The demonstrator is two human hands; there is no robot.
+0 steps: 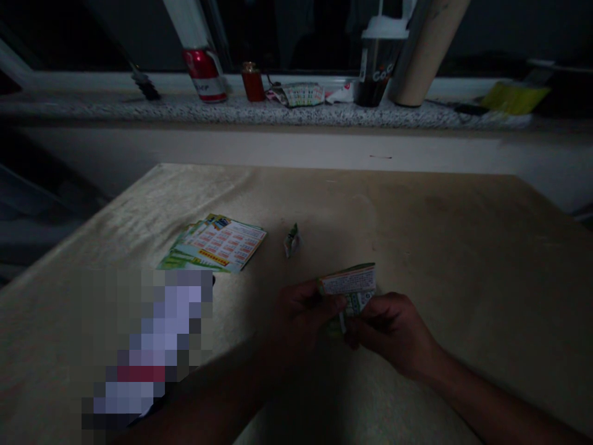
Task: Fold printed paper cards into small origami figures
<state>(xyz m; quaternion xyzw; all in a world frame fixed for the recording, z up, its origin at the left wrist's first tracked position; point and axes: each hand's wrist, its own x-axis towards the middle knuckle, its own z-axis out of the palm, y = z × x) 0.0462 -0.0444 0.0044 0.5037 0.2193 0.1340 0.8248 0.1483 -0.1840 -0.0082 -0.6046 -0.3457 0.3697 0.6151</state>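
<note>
Between my hands is a folded printed paper card (pixel 348 284), with small text and green print showing. My left hand (pixel 299 315) pinches its left side, thumb on top. On the lower right side, the fingers of my right hand (pixel 396 327) are closed on the same card. My fingers hide part of its lower edge. Beyond my left hand a small folded piece of printed paper (pixel 291 241) stands on the table. To the left lies a fanned stack of printed cards (pixel 231 241), the top one white with rows of orange-red boxes.
A blurred-out, phone-like object (pixel 152 340) lies by my left forearm on the cloth-covered table (pixel 463 247). Along the granite windowsill (pixel 250 116) stand a red can (pixel 204 74), a small red bottle (pixel 252 83), crumpled printed paper (pixel 303 94), a lidded cup (pixel 375 65) and a cardboard tube (pixel 426 55).
</note>
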